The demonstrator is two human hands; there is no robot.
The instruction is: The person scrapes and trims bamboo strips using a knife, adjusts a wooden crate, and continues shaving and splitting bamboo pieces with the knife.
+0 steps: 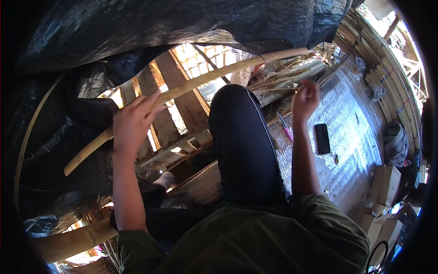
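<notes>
A long, flat strip of split bamboo [219, 71] slants across in front of me, its near end low at the left and its far end high at the right. My left hand [134, 119] is closed around it left of its middle. My right hand [305, 98] is raised past my bent knee, below the strip's far end and apart from it. Its fingers are curled together; whatever they may hold is hidden. Close to my right wrist, a thin pointed tool with a pink handle [287, 132] lies at the edge of a shiny silvery sheet [351, 141].
Dark plastic sheeting [182, 23] hangs overhead and at the left. Wooden slats [182, 100] stand behind the strip. On the silvery sheet lies a black phone [322, 139]. Bundled bamboo strips [388, 77] line the right side, with cardboard boxes [384, 185] nearer me.
</notes>
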